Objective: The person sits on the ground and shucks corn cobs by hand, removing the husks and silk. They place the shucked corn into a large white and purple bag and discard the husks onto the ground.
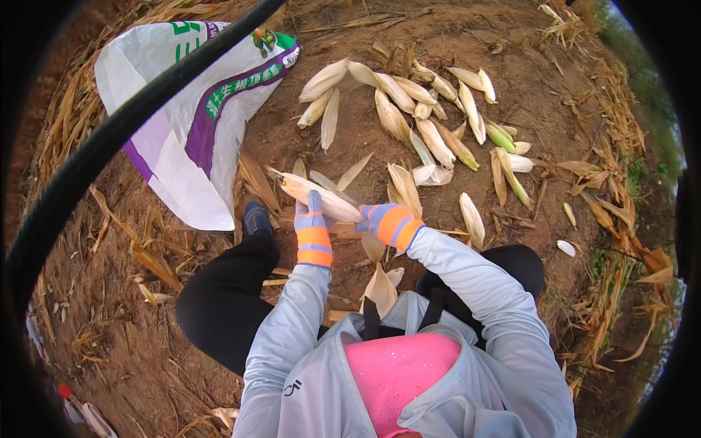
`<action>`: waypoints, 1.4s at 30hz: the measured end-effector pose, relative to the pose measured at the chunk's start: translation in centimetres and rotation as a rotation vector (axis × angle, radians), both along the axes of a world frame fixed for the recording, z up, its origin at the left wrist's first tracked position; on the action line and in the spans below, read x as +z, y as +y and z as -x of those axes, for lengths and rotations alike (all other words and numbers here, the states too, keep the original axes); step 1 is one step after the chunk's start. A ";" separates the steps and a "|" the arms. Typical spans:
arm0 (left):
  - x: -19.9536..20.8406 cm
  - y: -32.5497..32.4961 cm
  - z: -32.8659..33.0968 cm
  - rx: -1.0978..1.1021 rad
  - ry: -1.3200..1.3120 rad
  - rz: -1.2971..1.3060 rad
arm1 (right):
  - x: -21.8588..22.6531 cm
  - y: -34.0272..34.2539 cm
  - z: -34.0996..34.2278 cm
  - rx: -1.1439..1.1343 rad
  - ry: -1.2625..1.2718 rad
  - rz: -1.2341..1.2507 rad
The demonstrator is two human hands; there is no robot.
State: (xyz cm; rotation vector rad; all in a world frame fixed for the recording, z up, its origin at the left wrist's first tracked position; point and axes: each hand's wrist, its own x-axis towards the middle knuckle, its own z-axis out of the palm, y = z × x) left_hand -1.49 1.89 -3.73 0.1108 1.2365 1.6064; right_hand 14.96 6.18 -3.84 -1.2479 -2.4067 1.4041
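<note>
Where the head view looked down on dry brown soil (526,80), a long, pointed, cream-coloured maize ear in papery husk (334,206) lay slantwise in the person's two hands, ahead of the body, its tip to the far left and its other end to the near right. Left hand (312,225), in a grey-lavender knit glove with orange bands: one digit pressed along the upper side of the ear, the others mostly hidden at or beneath it; could not tell their spacing. Right hand (392,222), gloved alike: digits closed together, pinching the near right end; undersides out of sight.

Far left, a crumpled white woven sack with purple and green printing (131,62) on the ground; a thick black cable (109,140) crossed in front of it. Far side and right of centre, a loose scatter of pale, husk-covered maize ears (436,144), one green-tinged ear (500,137) at its right. A single plump, pale ear (472,221) lay apart, to the right of the right hand. Nearer, between black-trousered legs (226,299), a broad tan husk (380,292). Dark shoe (258,219) just left of the left hand. Along the right edge, dried yellow-brown stalks and leaves (617,219).
</note>
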 end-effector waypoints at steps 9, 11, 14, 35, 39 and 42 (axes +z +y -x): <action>-3.0 0.2 1.4 -0.194 -0.047 0.177 | 5.6 -3.3 1.5 0.266 0.032 -0.364; -3.4 0.6 1.2 -0.247 -0.055 0.177 | 5.1 -3.5 1.3 0.266 0.026 -0.277; -1.8 0.3 1.1 -0.355 0.006 0.149 | 6.8 -3.4 1.7 0.481 -0.089 -0.397; 1.3 -0.3 -2.7 -0.458 0.520 -0.186 | 5.9 1.1 0.4 -0.232 0.167 -0.020; 1.3 -0.1 -2.9 -0.500 0.353 -0.159 | 6.5 1.3 0.6 -0.307 0.119 0.010; -2.4 0.5 -2.3 -0.536 0.479 -0.155 | 7.3 1.2 0.7 -0.325 0.123 0.005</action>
